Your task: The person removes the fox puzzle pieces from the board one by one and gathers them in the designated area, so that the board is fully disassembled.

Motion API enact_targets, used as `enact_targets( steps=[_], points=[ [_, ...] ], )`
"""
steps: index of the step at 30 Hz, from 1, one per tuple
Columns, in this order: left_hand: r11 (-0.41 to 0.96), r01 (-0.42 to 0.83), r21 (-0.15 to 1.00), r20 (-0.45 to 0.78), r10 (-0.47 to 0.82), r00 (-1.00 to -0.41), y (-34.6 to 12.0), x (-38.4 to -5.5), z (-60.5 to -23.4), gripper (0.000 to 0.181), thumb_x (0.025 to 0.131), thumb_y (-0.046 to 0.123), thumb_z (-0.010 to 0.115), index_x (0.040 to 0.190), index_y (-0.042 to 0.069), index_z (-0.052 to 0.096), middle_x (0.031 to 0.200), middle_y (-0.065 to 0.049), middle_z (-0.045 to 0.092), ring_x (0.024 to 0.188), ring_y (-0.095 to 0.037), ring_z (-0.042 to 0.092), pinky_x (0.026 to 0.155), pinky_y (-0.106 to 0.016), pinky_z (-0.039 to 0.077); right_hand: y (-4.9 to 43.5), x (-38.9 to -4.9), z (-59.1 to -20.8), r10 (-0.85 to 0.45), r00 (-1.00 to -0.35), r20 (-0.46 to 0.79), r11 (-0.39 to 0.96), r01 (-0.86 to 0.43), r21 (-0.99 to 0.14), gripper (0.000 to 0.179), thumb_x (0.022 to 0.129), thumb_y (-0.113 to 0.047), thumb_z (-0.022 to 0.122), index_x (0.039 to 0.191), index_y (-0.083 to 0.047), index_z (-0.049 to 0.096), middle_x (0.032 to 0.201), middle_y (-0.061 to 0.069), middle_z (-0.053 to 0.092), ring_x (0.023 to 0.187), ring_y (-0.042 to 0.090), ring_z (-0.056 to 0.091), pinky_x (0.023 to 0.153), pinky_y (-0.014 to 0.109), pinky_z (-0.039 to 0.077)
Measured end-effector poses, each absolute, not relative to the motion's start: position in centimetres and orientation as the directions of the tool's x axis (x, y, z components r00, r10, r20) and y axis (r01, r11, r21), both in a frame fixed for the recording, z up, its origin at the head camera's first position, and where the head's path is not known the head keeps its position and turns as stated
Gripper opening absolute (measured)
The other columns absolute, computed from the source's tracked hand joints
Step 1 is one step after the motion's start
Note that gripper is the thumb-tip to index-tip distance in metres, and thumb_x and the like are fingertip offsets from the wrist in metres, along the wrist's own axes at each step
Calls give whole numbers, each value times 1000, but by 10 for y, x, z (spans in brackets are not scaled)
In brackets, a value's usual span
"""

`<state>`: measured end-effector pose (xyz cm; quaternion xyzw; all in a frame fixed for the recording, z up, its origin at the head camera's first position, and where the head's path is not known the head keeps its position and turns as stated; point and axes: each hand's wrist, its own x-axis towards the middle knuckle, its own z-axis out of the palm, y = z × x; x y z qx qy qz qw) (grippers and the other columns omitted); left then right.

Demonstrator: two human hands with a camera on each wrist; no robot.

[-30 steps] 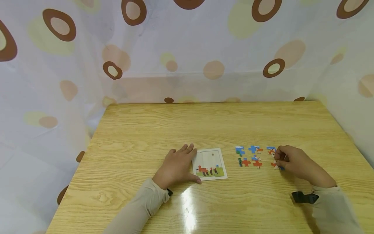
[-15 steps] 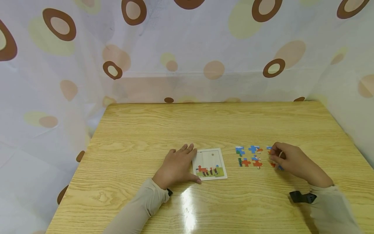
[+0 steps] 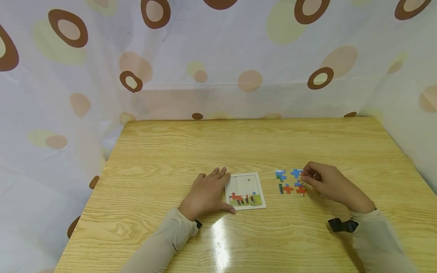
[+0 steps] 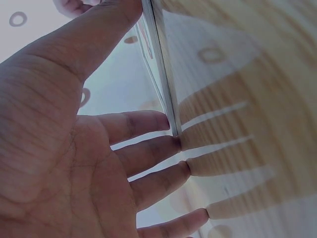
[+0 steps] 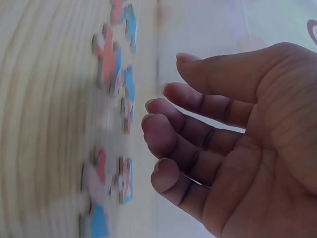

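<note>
A square white puzzle board [image 3: 240, 184] lies on the table, its lower part filled with joined green and orange pieces. My left hand [image 3: 206, 193] rests at the board's left side, fingers spread and straight; in the left wrist view the thumb and a fingertip touch the board's edge [image 4: 170, 94]. To the right, loose jigsaw pieces lie in two rows, among them a blue one [image 3: 280, 175] and an orange one [image 3: 287, 189]. Above the right part of these rows hovers my right hand [image 3: 331, 185]. In the right wrist view its fingers [image 5: 163, 134] hang loosely curled, holding nothing.
A wooden table [image 3: 170, 151] carries everything. Behind it hangs a white curtain [image 3: 218, 49] with brown and green spots. More loose pieces [image 5: 125, 181] lie under the right hand, partly hidden in the head view.
My right hand has moved left across the loose pieces, from the right end of the rows toward their middle. The left hand and the board have stayed in place.
</note>
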<state>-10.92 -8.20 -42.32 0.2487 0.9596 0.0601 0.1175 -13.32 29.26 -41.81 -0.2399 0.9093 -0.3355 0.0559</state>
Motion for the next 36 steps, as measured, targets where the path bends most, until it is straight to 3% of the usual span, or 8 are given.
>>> enact_targets(
  steps=[6, 16, 30, 36],
  points=[
    [867, 465, 178, -190, 494, -849, -82, -109, -422, 114, 73, 74, 78, 160, 11, 40, 166, -10, 34, 152, -29, 32, 112, -57, 37, 283, -138, -415, -507, -854, 114, 655, -468, -593, 6, 99, -5, 69, 99, -8, 64, 80, 0, 62, 54, 2, 45, 48, 26, 43],
    [868, 464, 175, -201, 493, -847, -81, -109, -422, 114, 73, 75, 77, 160, 11, 39, 166, -10, 33, 153, -28, 31, 113, -57, 37, 264, -141, -413, -535, -838, 105, 604, -467, -646, 6, 99, -5, 68, 98, -8, 63, 80, 1, 63, 59, 5, 53, 51, 26, 47],
    [869, 466, 165, -193, 492, -849, -83, -109, -425, 114, 73, 76, 77, 160, 12, 40, 166, -9, 33, 152, -28, 32, 112, -56, 37, 223, -149, -408, -584, -809, 62, 571, -465, -677, 5, 101, -9, 67, 98, -8, 63, 80, 0, 62, 62, 11, 53, 54, 27, 46],
    [871, 460, 171, -198, 488, -850, -83, -109, -424, 114, 73, 75, 77, 160, 12, 40, 166, -10, 33, 153, -28, 31, 112, -57, 37, 203, -153, -414, -613, -790, 22, 562, -456, -690, 6, 102, -8, 66, 97, -9, 62, 79, 0, 60, 54, 9, 49, 51, 28, 45]
  ],
)
